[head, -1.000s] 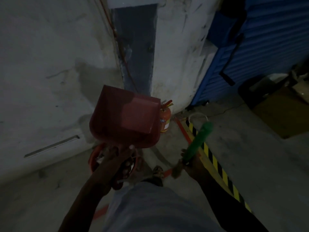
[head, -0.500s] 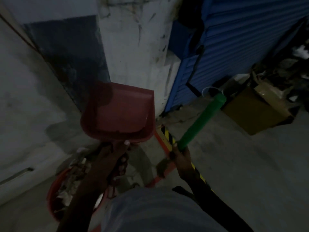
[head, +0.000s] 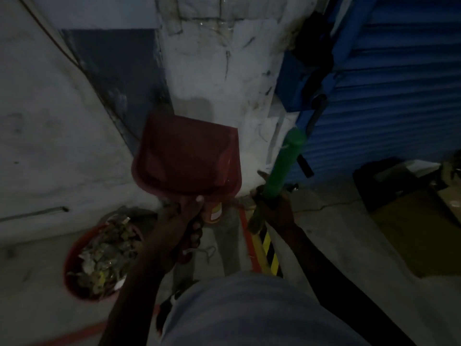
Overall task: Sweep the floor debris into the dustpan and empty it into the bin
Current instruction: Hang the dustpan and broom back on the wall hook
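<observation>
Now left hand (head: 185,218) grips dustpan (head: 187,156) handle, right hand (head: 274,208) grips green broom handle (head: 287,163)

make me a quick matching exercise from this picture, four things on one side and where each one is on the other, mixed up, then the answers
Things:
1. dustpan
2. broom handle
3. bin
4. cardboard box

Places:
A. on the floor at lower left, full of debris
B. held up in the left hand
C. on the floor at right, below the blue shutter
D. gripped in the right hand

Pairs: 1-B, 2-D, 3-A, 4-C
</observation>
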